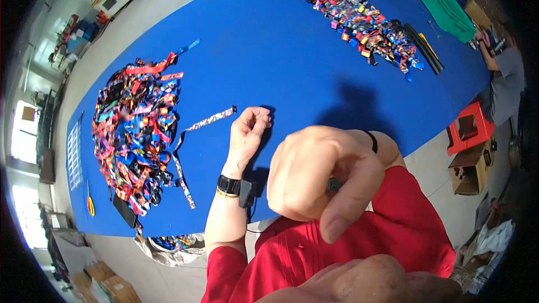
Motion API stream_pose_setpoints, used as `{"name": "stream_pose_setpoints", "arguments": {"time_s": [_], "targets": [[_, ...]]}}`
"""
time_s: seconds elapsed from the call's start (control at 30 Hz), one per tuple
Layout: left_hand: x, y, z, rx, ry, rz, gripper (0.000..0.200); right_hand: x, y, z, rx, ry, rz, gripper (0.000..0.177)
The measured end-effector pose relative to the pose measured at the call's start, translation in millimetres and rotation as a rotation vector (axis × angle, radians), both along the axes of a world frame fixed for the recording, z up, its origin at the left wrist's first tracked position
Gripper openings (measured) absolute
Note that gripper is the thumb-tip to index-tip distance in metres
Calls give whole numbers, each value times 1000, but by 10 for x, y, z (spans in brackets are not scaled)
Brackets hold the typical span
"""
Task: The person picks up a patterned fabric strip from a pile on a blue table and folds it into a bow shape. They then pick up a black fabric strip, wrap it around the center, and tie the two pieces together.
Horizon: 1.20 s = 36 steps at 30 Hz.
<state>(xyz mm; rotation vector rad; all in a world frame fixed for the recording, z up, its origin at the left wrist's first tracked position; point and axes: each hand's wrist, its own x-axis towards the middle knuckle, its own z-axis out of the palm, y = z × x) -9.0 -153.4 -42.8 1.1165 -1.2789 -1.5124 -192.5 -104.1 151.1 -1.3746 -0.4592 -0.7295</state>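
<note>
My left hand point(250, 127) rests on the blue table point(252, 45), its fingers curled together and nothing showing in them. A dark watch and a small black device sit on that wrist. Just left of this hand lies a patterned strap point(210, 119), bent downward at its far end and apart from the fingers. Raised close to the camera, my right hand point(314, 171) has its fingers curled in and the thumb pointing down. The inside of its grip is mostly hidden; a small dark bit shows beside the thumb. A black band circles the right wrist.
A large heap of colourful straps point(135, 134) covers the table's left side. Another long pile point(359, 17) lies at the far right, beside black strips point(425, 50) and a green bin point(443, 8). Yellow-handled scissors point(91, 205) lie near the left edge. A red stool point(471, 128) stands at right, near another person.
</note>
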Motion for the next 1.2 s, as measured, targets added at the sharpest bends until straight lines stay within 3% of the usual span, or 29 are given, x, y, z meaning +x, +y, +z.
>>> {"name": "stream_pose_setpoints", "arguments": {"time_s": [1.2], "targets": [[11, -28, -57, -77, -61, -2, 10, 63, 16, -54, -36, 30, 1, 43]]}}
